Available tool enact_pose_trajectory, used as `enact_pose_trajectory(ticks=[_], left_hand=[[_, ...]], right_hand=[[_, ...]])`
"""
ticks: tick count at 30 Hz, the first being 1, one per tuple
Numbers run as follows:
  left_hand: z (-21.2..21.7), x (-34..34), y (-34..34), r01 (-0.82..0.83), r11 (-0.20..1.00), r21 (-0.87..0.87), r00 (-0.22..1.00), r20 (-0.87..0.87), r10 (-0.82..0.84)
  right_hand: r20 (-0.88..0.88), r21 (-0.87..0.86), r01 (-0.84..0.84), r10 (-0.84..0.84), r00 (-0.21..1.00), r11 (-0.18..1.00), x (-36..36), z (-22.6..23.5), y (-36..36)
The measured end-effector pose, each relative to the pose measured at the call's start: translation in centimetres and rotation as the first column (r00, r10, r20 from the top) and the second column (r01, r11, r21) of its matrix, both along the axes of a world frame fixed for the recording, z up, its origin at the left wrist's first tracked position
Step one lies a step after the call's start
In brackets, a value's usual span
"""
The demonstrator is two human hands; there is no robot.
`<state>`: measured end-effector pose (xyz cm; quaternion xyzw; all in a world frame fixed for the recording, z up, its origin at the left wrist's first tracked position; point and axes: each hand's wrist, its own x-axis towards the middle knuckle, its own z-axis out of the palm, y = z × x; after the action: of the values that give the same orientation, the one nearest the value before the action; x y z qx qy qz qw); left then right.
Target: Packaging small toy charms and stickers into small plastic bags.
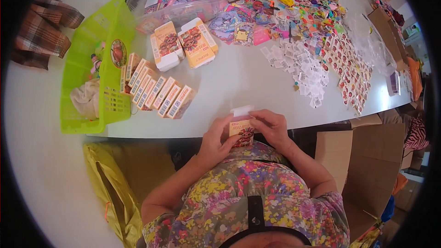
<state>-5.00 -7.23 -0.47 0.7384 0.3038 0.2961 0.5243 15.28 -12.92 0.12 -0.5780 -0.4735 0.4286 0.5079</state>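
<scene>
Close to my body, just past the table's front edge, I hold a small printed cardboard box point(242, 131) upright, with its white top flap point(242, 110) raised. My left hand point(217, 135) is wrapped round the box's left side, thumb across its front. At the upper right corner, by the flap, my right hand point(272, 128) grips with its fingertips. What is inside the box cannot be seen. On the table to the left, several similar boxes point(158, 92) stand in a slanting row. Two bundles of flatter boxes point(166, 46) lie behind them.
A green plastic basket point(76, 124) stands at the left, a cloth inside. Behind is a clear bin point(183, 18) of colourful packets. Small trinkets point(275, 0), white labels point(303, 66) and sticker sheets point(349, 73) cover the far right. An open cardboard carton point(374, 156) sits at my right.
</scene>
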Motion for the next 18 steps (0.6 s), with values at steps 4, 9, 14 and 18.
enact_pose_trajectory(ticks=[4, 9, 14, 18], left_hand=[[-0.1, -0.3, 0.0, 0.021, 0.997, 0.080, 1.000, 0.000, -0.021], [-0.1, -0.2, -0.2, -0.007, 0.997, -0.073, 0.997, 0.073, 0.012], [0.6, 0.1, 0.0, -0.032, 0.992, -0.124, 0.999, 0.015, 0.034], [1.1, 0.4, 1.6, -0.042, 0.921, 0.387, 0.986, -0.135, 0.102]], right_hand=[[-0.058, -0.071, -0.060, 0.056, 0.997, 0.996, 0.2, 0.0, 0.5], [-0.182, -0.128, -0.077, 0.053, 0.982, 0.989, 0.2, 0.3, 0.6], [-0.091, -0.034, -0.074, 0.071, 0.993, 0.997, 0.3, -0.1, 0.5], [0.213, 0.248, -0.088, 0.034, 0.976, 0.965, 0.6, -0.5, 1.0]])
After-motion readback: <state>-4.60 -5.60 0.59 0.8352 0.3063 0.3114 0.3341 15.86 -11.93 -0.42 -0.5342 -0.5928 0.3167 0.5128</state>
